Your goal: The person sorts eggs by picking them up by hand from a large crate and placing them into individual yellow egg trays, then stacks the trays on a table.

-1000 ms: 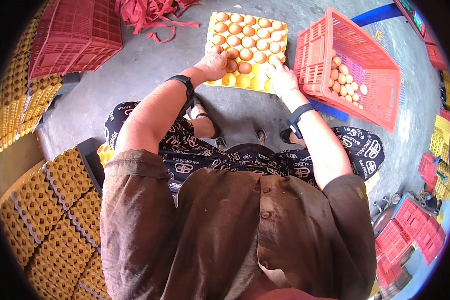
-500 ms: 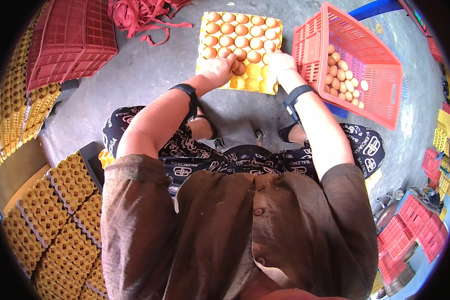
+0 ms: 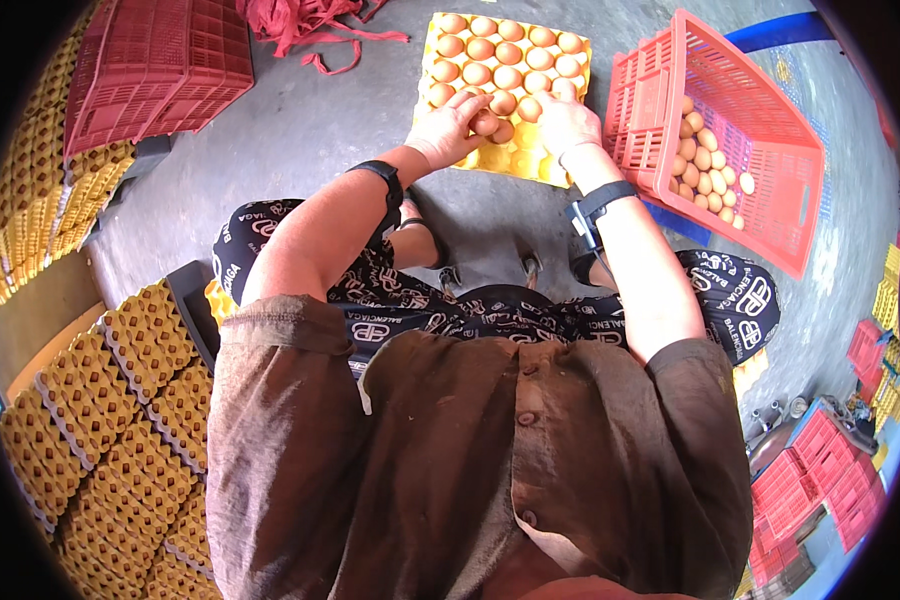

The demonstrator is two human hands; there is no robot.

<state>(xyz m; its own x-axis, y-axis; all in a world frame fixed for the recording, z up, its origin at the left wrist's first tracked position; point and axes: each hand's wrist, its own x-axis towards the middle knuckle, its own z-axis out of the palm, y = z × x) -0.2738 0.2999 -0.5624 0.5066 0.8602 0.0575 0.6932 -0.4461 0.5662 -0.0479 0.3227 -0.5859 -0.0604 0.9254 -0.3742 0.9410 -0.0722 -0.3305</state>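
I judge I'm filling the yellow tray (image 3: 520, 160), left grip (image 3: 448, 132) clamped on an egg (image 3: 484, 122) toward its near edge, right grip (image 3: 572, 122) unclear; a gentle release seems called for

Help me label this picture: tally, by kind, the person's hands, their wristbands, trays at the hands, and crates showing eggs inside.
Left hand and right hand: 2
Dark wristbands: 2
Yellow tray: 1
Red crate with eggs: 1
Total: 6
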